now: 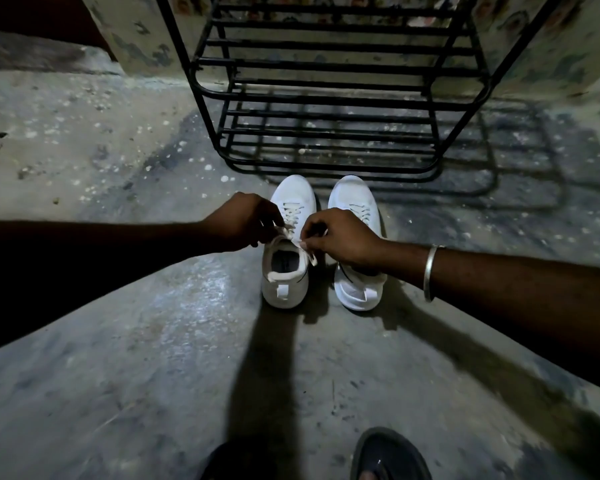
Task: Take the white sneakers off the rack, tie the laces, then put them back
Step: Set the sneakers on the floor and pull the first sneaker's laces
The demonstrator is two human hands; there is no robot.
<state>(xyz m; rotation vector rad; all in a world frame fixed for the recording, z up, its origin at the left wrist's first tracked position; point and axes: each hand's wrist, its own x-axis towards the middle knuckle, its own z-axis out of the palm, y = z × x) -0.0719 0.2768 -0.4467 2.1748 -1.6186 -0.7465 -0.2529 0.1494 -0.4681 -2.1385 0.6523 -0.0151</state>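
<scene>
Laces first: my left hand (238, 221) and my right hand (340, 237) are both down over the left-hand white mesh sneaker (284, 268), fingers closed in a pinch on its flat pale laces (303, 249). I have one strand nipped in each hand just above the tongue, and a loose end dangles by the collar on the inner side. Whether a loop is formed yet, I cannot tell; my knuckles hide the crossing.

The other white sneaker (355, 202) sits just beside it, toes pointing the same way, its heel partly under my right wrist, where a plain silver metal bangle (430, 271) rides. Both shoes stand on the rough grey concrete floor (153, 341), right in front of the black metal-bar shoe rack (326, 109), whose shelves show nothing on them from here.

My read: the lace is soft, limp and thin, so it wants fingertip grip close to the eyelets, with steady tension or the knot goes slack. The shoe looks light with a soft upper, so a hard tug could slide it across the floor. For carrying back, the stiff heel collar or the pull tab at the back seems the firmest hold. I judge this the tying step on shoe one, with the second still to do.
</scene>
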